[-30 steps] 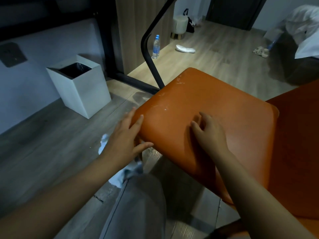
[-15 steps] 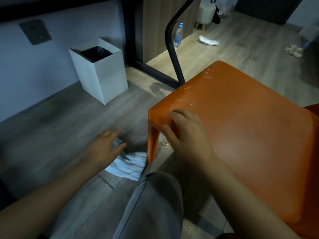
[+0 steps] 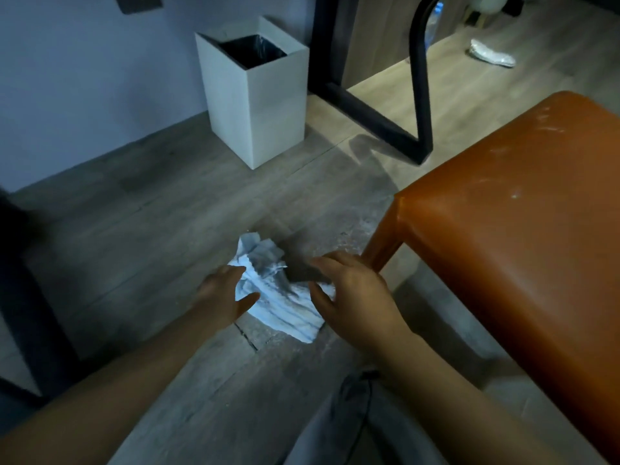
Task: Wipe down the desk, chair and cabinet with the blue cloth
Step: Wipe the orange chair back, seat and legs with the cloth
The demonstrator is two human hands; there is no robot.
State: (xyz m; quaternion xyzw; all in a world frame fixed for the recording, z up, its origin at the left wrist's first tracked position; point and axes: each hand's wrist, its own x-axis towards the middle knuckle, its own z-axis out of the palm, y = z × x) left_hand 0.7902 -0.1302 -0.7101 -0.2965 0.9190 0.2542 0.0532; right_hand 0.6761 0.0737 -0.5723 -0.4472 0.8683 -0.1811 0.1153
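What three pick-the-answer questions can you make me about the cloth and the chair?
1. Where is the blue cloth? A on a bed; B on the floor; C on a shelf.
2. What colour is the chair seat? A green; B white; C orange.
3. How does the cloth look? A crumpled; B neatly folded; C rolled tight.
Answers: 1 B, it lies on the floor between the left hand and right hand; 2 C, the seat is plainly orange; 3 A, it is bunched in uneven folds.
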